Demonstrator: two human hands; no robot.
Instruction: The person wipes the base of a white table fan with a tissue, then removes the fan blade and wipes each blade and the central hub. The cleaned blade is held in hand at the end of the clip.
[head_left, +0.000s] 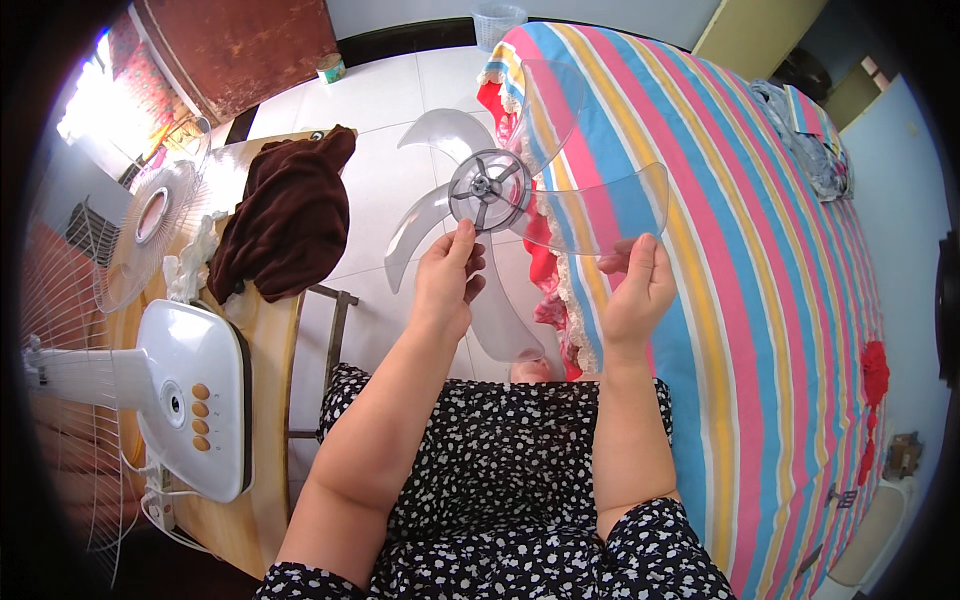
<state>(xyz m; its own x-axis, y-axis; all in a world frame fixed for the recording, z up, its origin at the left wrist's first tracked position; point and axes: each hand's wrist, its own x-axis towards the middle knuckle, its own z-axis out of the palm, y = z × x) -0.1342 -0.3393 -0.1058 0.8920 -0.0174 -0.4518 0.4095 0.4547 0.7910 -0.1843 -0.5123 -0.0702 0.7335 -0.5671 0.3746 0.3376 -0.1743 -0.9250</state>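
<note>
Between my two hands I hold up a clear plastic fan blade (480, 296), its ribbed hub facing me. My left hand (444, 281) pinches the rim of the hub, thumb on the near side. The tip of the right-hand blade is between the thumb and fingers of my right hand (637, 289). To my left, the white fan base (191, 397) with several orange buttons stands on the wooden table (266, 517). A wire fan guard (67, 450) is at the far left, by the fan's post.
A dark brown cloth (289, 217) and a crumpled white plastic bag (191, 259) lie on the table, beside another wire guard (154, 217). The bed with a striped sheet (720, 300) is close on my right. A small tin (330, 69) and a plastic basket (498, 28) stand on the floor.
</note>
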